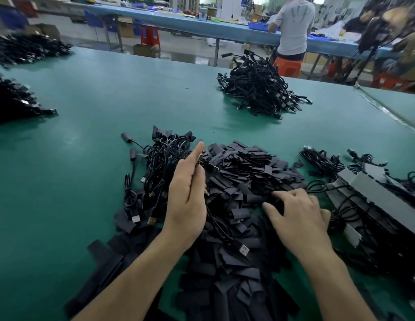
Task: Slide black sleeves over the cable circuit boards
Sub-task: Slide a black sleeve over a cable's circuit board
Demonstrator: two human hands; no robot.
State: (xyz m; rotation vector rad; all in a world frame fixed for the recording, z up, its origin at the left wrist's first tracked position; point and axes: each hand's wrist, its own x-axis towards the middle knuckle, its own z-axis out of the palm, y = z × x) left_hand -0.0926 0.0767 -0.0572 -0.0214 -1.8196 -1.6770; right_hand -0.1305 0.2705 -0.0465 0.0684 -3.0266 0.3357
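My left hand (pixel 188 198) is raised over the table and pinches a small bare circuit board (pixel 199 158) between thumb and fingers. Its black cable (pixel 219 225) hangs down to a USB plug (pixel 243 249). In front of me lies a big heap of flat black sleeves (pixel 246 167). My right hand (pixel 299 216) reaches down into that heap, fingers curled around a sleeve (pixel 277 203) that is largely hidden under them. Left of the heap sits a tangle of black cables (pixel 160 163).
A green table (pixel 90 107) carries another cable pile (pixel 257 89) at the far middle and dark piles (pixel 14 103) at the left edge. Grey trays (pixel 373 193) with cables stand at right. A person (pixel 294 26) works at a far blue bench.
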